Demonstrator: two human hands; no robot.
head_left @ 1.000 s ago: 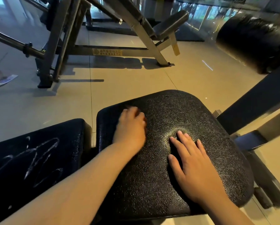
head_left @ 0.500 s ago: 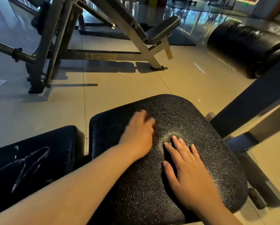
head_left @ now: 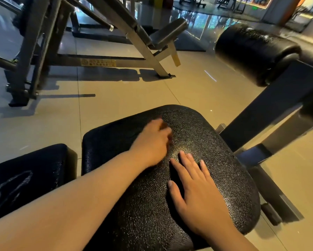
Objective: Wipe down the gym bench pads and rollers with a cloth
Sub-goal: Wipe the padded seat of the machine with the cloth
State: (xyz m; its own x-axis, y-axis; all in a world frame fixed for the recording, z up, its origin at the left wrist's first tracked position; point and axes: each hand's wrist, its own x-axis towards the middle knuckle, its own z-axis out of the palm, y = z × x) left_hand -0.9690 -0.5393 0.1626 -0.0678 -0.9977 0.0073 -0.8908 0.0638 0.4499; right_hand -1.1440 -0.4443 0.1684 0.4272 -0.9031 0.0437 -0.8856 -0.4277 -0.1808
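Observation:
A black textured bench pad point(head_left: 215, 160) fills the lower middle of the view. My left hand point(head_left: 152, 144) presses on its upper middle with the fingers curled, and it is blurred by motion. A dark brownish bit of cloth point(head_left: 164, 126) peeks out at its fingertips; the rest of the cloth is hidden under the hand. My right hand point(head_left: 197, 192) lies flat on the pad just to the right and nearer to me, fingers spread and holding nothing. A black roller point(head_left: 255, 51) sits at the upper right on the machine's arm.
A second black pad point(head_left: 25, 178) with pale streaks lies at the lower left, across a narrow gap. The bench's dark frame arm point(head_left: 269, 115) rises to the right. Another grey steel machine point(head_left: 43, 51) with a small pad point(head_left: 168, 31) stands on the tiled floor beyond.
My left hand has slid to the right across the pad, closer to my right hand. The right hand has stayed flat in place. The view has shifted slightly.

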